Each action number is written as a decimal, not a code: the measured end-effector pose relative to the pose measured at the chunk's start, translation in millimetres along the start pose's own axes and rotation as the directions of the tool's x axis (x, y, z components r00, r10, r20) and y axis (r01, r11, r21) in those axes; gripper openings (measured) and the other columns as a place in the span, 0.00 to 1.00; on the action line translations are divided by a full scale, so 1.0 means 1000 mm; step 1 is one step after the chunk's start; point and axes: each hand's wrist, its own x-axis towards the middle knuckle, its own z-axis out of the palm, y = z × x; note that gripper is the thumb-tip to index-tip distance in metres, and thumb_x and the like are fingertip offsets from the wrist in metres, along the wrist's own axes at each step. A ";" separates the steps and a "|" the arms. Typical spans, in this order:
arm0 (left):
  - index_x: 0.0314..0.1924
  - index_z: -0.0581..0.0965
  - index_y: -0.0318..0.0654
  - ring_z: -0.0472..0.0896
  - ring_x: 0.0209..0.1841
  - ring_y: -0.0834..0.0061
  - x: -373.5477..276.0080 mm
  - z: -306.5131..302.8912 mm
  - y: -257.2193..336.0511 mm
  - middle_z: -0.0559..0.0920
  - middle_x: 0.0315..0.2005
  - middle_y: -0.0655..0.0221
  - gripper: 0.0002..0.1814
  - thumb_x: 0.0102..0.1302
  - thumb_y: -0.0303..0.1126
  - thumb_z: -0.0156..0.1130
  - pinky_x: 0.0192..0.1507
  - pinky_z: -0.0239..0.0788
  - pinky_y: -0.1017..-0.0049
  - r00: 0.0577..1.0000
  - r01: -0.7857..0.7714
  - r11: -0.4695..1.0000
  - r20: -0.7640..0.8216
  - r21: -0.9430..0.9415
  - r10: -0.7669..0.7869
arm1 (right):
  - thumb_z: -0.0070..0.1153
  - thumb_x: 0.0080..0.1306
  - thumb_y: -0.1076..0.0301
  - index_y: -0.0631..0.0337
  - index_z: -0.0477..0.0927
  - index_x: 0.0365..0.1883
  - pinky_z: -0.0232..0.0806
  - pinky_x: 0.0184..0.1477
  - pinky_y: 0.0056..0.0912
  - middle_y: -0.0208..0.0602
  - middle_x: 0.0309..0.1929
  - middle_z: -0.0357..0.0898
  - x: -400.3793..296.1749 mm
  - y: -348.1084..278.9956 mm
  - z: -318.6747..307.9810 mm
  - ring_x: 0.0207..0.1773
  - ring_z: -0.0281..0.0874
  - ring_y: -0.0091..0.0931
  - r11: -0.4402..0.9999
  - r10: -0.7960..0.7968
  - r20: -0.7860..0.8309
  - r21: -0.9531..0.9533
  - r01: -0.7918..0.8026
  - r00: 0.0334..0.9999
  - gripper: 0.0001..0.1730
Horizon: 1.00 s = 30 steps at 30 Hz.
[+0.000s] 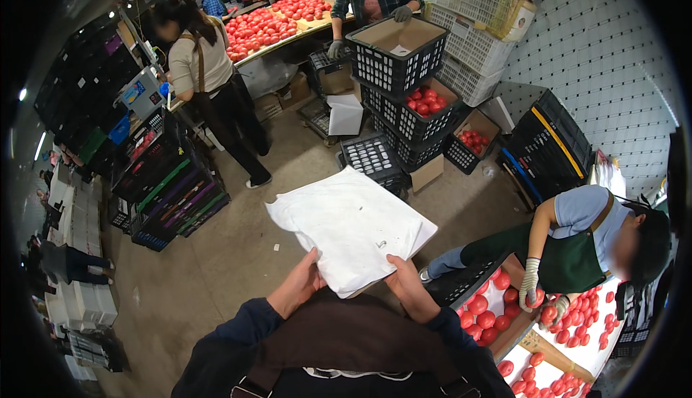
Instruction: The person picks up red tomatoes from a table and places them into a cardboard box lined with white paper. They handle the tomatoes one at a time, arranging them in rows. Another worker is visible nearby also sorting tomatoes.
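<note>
A stack of white paper sheets [351, 225] lies flat before my chest, its top sheet wrinkled, with a few dark specks. My left hand [301, 283] grips its near left edge, thumb on top. On the near right edge my right hand [410, 284] pinches it the same way. The fingers under the stack are hidden. Below it a dark apron [351, 338] covers my front. Just right of my right arm stands a black crate [465, 287] lined with cardboard, holding red tomatoes [486, 319].
Black crates [400, 62] with tomatoes are stacked ahead, beside white crates [470, 30]. Another crate stack [173, 187] stands left. A gloved co-worker [573, 246] handles tomatoes at right; other people work around a tomato-covered table [297, 33]. Concrete floor [238, 246] lies between.
</note>
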 end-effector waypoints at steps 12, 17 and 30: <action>0.57 0.69 0.43 0.78 0.34 0.74 0.071 -0.012 0.023 0.78 0.34 0.67 0.18 0.74 0.45 0.50 0.34 0.72 0.75 0.934 0.208 0.976 -0.308 0.064 -0.179 | 0.50 0.64 0.75 0.65 0.65 0.65 0.77 0.48 0.44 0.46 0.54 0.77 0.049 -0.048 -0.126 0.52 0.80 0.38 0.973 -0.184 -0.378 -0.202 0.114 0.907 0.28; 0.55 0.70 0.42 0.79 0.33 0.74 0.110 -0.030 0.054 0.79 0.35 0.66 0.17 0.74 0.43 0.51 0.34 0.73 0.75 0.932 0.204 0.978 -0.312 0.031 -0.185 | 0.45 0.63 0.78 0.62 0.57 0.70 0.83 0.42 0.48 0.47 0.57 0.73 0.070 -0.088 -0.108 0.54 0.81 0.42 0.974 -0.171 -0.459 -0.215 0.078 0.872 0.34; 0.62 0.67 0.39 0.77 0.36 0.74 0.171 -0.123 0.175 0.78 0.38 0.65 0.23 0.72 0.41 0.52 0.37 0.72 0.75 0.897 0.197 0.980 -0.406 0.009 -0.177 | 0.48 0.65 0.72 0.54 0.61 0.69 0.78 0.37 0.40 0.41 0.57 0.74 0.171 -0.118 -0.132 0.52 0.79 0.35 0.888 -0.306 -0.657 -0.458 -0.042 0.689 0.32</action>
